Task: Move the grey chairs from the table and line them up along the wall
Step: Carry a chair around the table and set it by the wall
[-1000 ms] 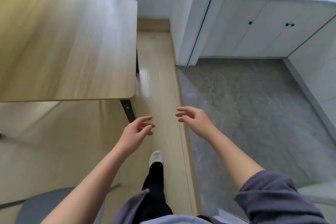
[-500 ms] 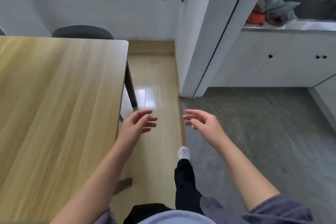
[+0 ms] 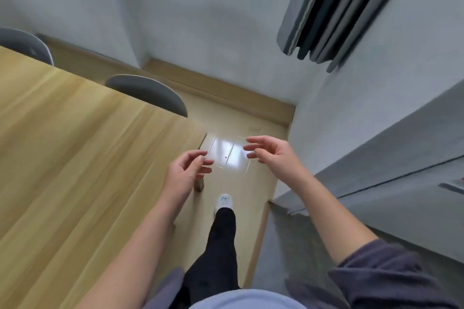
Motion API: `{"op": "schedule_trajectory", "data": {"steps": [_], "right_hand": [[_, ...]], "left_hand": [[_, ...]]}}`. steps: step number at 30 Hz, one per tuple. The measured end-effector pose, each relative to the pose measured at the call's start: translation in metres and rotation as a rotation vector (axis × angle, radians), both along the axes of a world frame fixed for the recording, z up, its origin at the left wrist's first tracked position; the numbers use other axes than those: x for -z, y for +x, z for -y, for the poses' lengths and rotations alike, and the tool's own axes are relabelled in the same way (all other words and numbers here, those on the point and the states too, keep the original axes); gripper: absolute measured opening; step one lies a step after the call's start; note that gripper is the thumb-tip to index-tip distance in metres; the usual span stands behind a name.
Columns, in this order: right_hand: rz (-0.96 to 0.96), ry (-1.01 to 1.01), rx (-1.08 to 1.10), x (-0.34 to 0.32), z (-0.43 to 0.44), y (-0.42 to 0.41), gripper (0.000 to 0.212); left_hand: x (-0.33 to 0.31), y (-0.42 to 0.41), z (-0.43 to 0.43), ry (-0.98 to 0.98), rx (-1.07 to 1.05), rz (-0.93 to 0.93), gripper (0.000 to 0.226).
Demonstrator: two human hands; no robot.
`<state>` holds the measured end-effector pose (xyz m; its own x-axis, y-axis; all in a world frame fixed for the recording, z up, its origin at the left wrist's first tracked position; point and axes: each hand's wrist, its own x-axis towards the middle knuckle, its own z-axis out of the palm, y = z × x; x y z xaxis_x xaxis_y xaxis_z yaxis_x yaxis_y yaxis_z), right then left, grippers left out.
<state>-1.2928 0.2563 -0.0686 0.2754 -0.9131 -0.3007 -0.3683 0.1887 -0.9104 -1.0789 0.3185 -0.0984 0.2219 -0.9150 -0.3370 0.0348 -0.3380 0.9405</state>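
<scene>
Two grey chairs stand tucked against the far side of the wooden table [image 3: 75, 158]. Only the curved back of the nearer grey chair [image 3: 148, 93] shows above the table edge, and a second grey chair [image 3: 22, 44] peeks out at the far left. My left hand [image 3: 187, 173] hovers at the table's right corner, fingers loosely apart, holding nothing. My right hand [image 3: 272, 155] is raised beside it over the floor, also open and empty. Both hands are well short of the nearer chair.
A narrow strip of light wood floor [image 3: 238, 163] runs between the table and a white wall [image 3: 351, 118] on the right. Dark folded panels [image 3: 331, 7] hang on the wall above. My leg and white shoe [image 3: 224, 201] step along the strip. Grey floor lies at the right.
I have walked forward along the table's right side and the view has tilted left. The nearer chair is closer and a second chair has come into view. Both hands stay empty.
</scene>
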Motion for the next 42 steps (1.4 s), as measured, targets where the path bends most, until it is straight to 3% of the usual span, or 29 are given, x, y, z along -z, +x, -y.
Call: {"op": "schedule_trajectory", "data": {"steps": [12, 18, 22, 26, 33, 42], "right_hand": [[-0.048, 0.010, -0.144, -0.008, 0.308, 0.048, 0.037], [-0.098, 0.027, -0.514, 0.013, 0.452, 0.121, 0.037], [-0.161, 0.002, -0.930, 0.026, 0.528, 0.204, 0.036], [-0.223, -0.067, -1.356, 0.030, 0.547, 0.293, 0.035], [-0.301, -0.283, -1.972, 0.052, 0.500, 0.422, 0.036], [-0.467, -0.482, -2.507, 0.063, 0.436, 0.512, 0.042]], "left_hand": [[-0.006, 0.036, 0.294, 0.043, -0.184, 0.026, 0.021], [0.026, 0.085, 0.379, 0.063, -0.502, 0.029, 0.025], [0.038, 0.111, 0.398, 0.098, -0.928, 0.035, 0.027], [0.038, 0.115, 0.391, 0.137, -1.257, 0.057, 0.020], [0.058, 0.121, 0.370, 0.208, -1.680, -0.064, 0.021], [0.070, 0.137, 0.362, 0.335, -1.847, -0.193, 0.022]]}}
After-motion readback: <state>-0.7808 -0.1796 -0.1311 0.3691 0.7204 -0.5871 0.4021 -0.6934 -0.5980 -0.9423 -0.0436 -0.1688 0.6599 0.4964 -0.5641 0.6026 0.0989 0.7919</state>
